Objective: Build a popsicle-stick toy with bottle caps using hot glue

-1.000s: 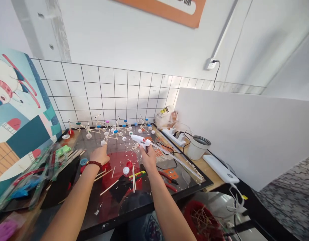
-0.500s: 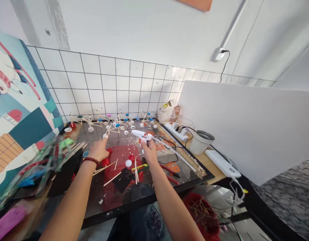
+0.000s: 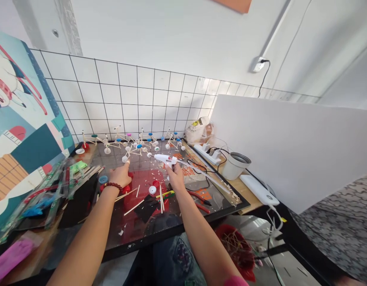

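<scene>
My right hand (image 3: pixel 175 174) is wrapped round a white glue gun (image 3: pixel 164 159), its nozzle pointing left near a white wheel of a small stick model (image 3: pixel 138 147). A clear glue stick (image 3: pixel 207 174) sticks out of the gun's back. My left hand (image 3: pixel 120 176) reaches to the model's left side, its fingertips at a white wheel (image 3: pixel 124 159); whether they grip it is too small to tell. Several similar stick models with coloured caps stand along the back of the table. In front of my hands lie a white cap (image 3: pixel 152 190), thin sticks (image 3: pixel 161 198) and a black piece (image 3: pixel 146 208).
Red-handled pliers (image 3: pixel 201 198) lie right of my right wrist. Beyond are a power strip (image 3: pixel 207 154), a white pot (image 3: pixel 236 165) and a white power bank (image 3: pixel 259 189). Packaged materials (image 3: pixel 61 186) cover the left side. A red bin (image 3: pixel 235 248) stands below the table's right edge.
My left hand has shifted slightly right and its fingertips stay by the model's wheel. The glue gun has moved slightly left in my right hand. The view has shifted a little.
</scene>
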Available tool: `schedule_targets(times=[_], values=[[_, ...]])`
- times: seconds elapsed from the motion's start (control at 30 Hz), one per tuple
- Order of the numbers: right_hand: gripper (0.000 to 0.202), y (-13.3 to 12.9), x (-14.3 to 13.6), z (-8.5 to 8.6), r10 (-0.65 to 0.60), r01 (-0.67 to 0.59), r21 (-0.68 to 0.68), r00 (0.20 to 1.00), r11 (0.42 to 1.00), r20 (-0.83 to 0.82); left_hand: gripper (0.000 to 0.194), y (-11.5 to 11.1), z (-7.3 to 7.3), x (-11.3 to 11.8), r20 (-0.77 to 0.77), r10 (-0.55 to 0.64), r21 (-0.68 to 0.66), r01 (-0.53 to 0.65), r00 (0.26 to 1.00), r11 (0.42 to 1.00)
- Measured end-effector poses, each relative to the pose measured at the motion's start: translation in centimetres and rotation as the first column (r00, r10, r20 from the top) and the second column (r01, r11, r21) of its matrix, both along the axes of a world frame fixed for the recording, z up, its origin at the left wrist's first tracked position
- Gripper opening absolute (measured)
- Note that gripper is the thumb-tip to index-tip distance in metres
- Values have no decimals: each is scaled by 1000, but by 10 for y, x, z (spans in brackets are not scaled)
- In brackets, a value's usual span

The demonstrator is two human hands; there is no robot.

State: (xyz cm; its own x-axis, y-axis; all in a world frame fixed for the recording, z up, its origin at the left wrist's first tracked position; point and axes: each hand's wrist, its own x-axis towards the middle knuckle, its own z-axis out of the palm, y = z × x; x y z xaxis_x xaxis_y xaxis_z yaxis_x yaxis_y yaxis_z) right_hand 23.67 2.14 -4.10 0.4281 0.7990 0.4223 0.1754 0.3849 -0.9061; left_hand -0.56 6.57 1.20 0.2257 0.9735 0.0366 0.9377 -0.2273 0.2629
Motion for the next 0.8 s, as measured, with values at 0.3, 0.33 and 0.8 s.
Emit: schedule_targets(times=[0.3,0.33,0.8], values=[[34,-3,-4,5,72,-71,29,997,997,-25,79,6,-6,-3,305,18,71,-41,952,997],[33,-3,-5,6,95,-94,34,995,995,-33,82,7,-5,-3,445,20,67,-55,895,996],[31,-16,-19,17,361,-345,133,925,929,-119,85,-9,19,4,972,162,-126,207,-168,970]])
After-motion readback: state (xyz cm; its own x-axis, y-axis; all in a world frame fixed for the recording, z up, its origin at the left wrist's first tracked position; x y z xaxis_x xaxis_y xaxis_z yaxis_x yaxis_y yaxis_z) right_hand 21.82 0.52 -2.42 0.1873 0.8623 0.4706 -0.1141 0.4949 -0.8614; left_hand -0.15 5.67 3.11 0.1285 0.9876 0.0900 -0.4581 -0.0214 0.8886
